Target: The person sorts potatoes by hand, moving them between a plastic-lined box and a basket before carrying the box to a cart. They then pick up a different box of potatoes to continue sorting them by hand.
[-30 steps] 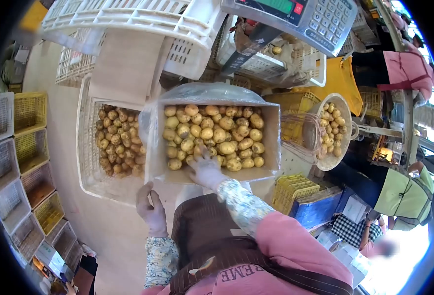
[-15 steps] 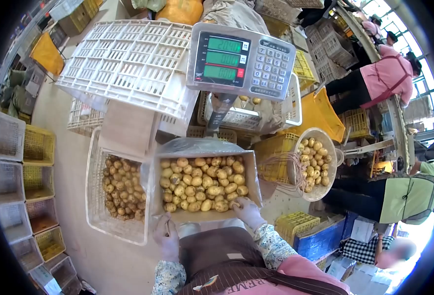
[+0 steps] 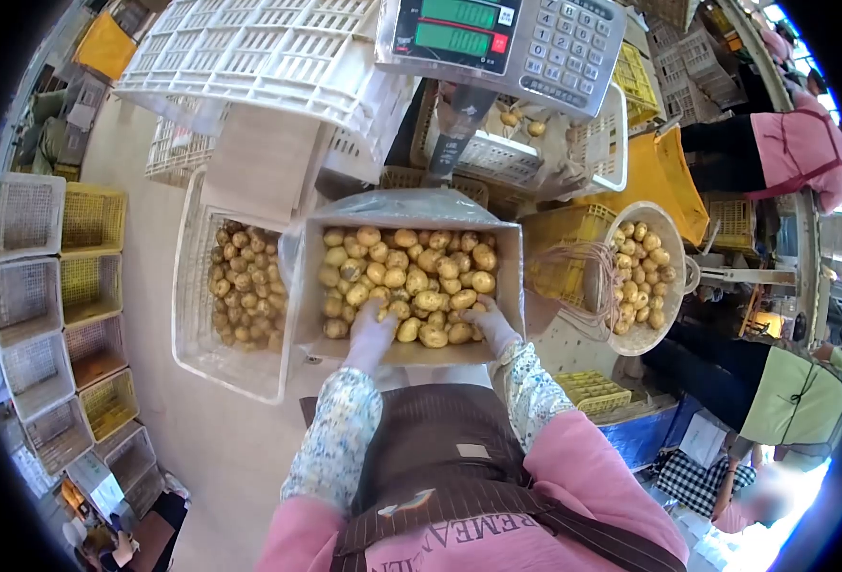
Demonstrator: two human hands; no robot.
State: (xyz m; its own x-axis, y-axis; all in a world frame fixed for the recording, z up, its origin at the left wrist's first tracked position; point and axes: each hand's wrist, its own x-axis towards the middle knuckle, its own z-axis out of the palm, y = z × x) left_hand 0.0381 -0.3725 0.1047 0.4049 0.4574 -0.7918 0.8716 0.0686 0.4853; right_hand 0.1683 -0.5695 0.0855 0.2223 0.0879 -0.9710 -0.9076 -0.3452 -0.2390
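Note:
A cardboard box (image 3: 407,357) lined with clear plastic holds many yellow-brown potatoes (image 3: 419,278). My left hand (image 3: 371,334), in a pale glove, reaches over the near edge at the box's left and touches the potatoes, its fingers apart. At the near right corner, my right hand (image 3: 493,324), gloved too, rests with stretched fingers against potatoes. Neither hand has a potato lifted; the fingertips are partly hidden. Beyond the box stands a scale display (image 3: 507,43) with lit green readouts and a keypad, cut off by the top edge.
Left of the box, a white crate (image 3: 184,319) holds smaller, darker potatoes. A round basket (image 3: 631,345) of potatoes stands at the right, beside a yellow crate (image 3: 564,229). An upturned white crate (image 3: 249,57) lies behind. Crates (image 3: 25,296) line the far left. Co-workers (image 3: 793,153) stand at right.
My left hand has moved from outside the box's near left corner onto the potatoes. The right hand has reached further over the near right corner. The view has tilted down and shifted.

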